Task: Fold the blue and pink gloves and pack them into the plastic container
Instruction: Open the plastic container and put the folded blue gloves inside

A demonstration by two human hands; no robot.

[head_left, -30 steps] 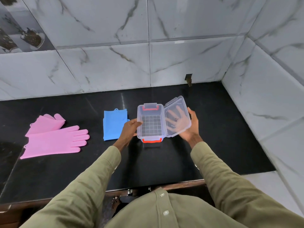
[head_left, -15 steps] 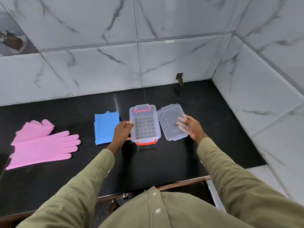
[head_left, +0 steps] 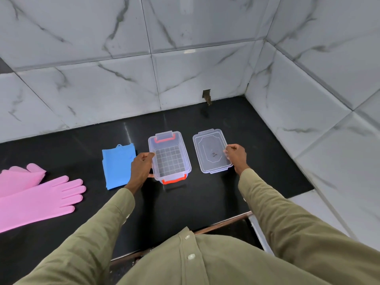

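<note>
A clear plastic container with orange clips stands open and empty on the black counter. My left hand grips its left wall. The clear lid lies flat to the container's right, and my right hand pinches the lid's right edge. Folded blue gloves lie just left of the container, partly behind my left hand. Two pink gloves lie unfolded at the far left, one over the other.
The black counter ends at a white marble-tiled back wall and a side wall on the right. A small hole is in the back wall. The counter's front edge runs near my body.
The lid has come off the container and now lies flat on the counter further right, with my right hand at its right edge. My left hand stays on the container.
</note>
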